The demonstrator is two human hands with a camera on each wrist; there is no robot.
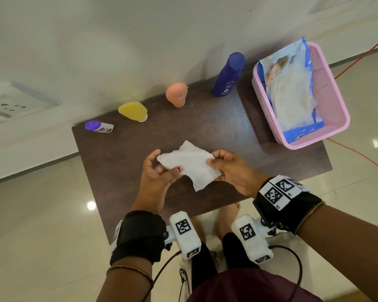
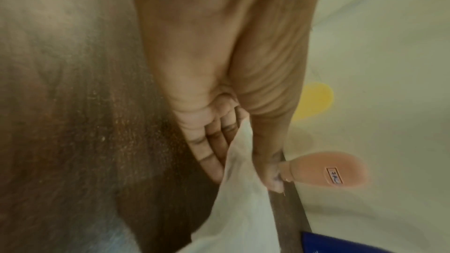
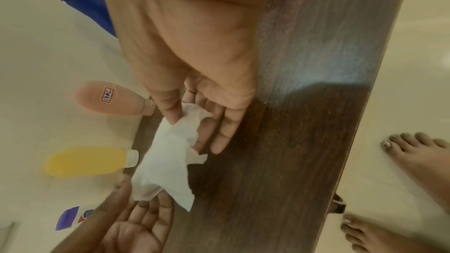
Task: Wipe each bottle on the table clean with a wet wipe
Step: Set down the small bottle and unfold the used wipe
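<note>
You pinch the wet wipe (image 1: 188,163) taut above the bench (image 1: 216,131), left hand (image 1: 156,173) and right hand (image 1: 231,171) at opposite edges; it looks limp and tearable; judge the four bottles light, tippy; grip mid-body.

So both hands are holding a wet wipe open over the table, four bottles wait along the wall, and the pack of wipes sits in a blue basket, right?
Nearly. The basket holding the pack of wipes is pink, not blue; only the pack's wrapper is blue, as the head view shows. The rest holds: the left hand and right hand hold the wet wipe over the table, with four bottles along the wall.
</note>
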